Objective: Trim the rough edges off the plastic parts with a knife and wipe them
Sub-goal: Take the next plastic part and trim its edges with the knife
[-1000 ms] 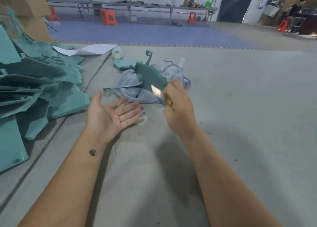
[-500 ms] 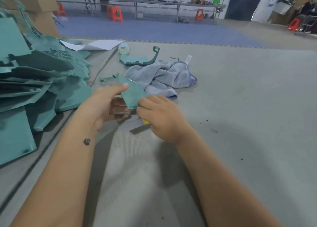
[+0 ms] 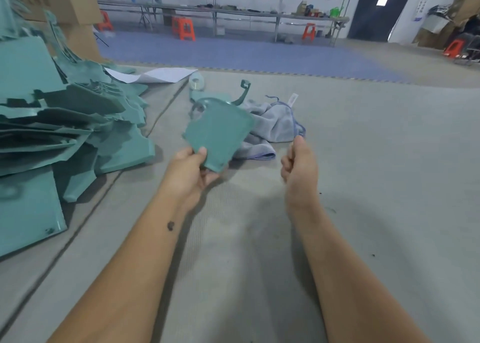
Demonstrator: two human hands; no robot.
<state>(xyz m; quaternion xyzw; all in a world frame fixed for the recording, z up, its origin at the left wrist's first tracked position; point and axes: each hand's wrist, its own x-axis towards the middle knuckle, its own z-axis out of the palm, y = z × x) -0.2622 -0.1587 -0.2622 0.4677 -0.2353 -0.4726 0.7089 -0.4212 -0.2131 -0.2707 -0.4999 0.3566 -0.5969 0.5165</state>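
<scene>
The left hand (image 3: 193,167) now lifts the flat teal plastic part (image 3: 218,132) alone, fingers pinching its lower edge, while the right hand (image 3: 298,167) has pulled clear, fingers curled, knife unseen, so trimming looks paused.

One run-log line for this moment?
left hand grips teal part | right hand curled, knife unseen | cloth on table

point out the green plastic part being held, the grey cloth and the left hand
green plastic part (image 3: 219,132), head view, middle of its flat face
grey cloth (image 3: 275,124), head view, bunched middle
left hand (image 3: 191,172), head view, its middle
</scene>
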